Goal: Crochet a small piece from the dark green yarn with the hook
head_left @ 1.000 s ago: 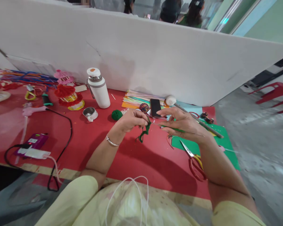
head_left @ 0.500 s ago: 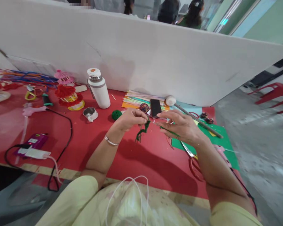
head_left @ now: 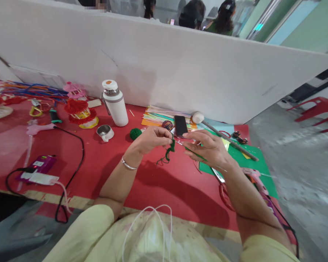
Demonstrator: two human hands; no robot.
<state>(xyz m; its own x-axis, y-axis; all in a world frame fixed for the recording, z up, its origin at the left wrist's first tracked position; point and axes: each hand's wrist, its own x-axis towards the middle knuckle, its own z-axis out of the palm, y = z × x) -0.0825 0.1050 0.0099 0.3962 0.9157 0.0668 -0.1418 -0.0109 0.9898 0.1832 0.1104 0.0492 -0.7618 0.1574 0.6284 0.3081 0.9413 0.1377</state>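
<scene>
A white partition (head_left: 164,62) stood behind a red bench (head_left: 98,156). A green sheet (head_left: 264,163) lay at the bench's right end, with part of a grey rod (head_left: 232,142) across it. The left hand (head_left: 150,141) and right hand (head_left: 210,147) faced each other over the middle of the bench, a small gap between them. A white flask (head_left: 117,109) stood upright near the partition, left of centre. A pink glue gun (head_left: 258,178) lay just right of the right forearm; on its other side lay scissors (head_left: 218,176), partly hidden behind the arm. A dark phone (head_left: 180,124) lay just beyond the right fingertips. In front of the flask sat a cup (head_left: 106,134), and beyond the left hand a green ball (head_left: 135,134). The right grip held a thin green hook (head_left: 194,152), its tip aimed leftward. Green yarn (head_left: 171,145) hung in loops from the left grip, pinched between thumb and finger; whether the tip touched it could not be told.
</scene>
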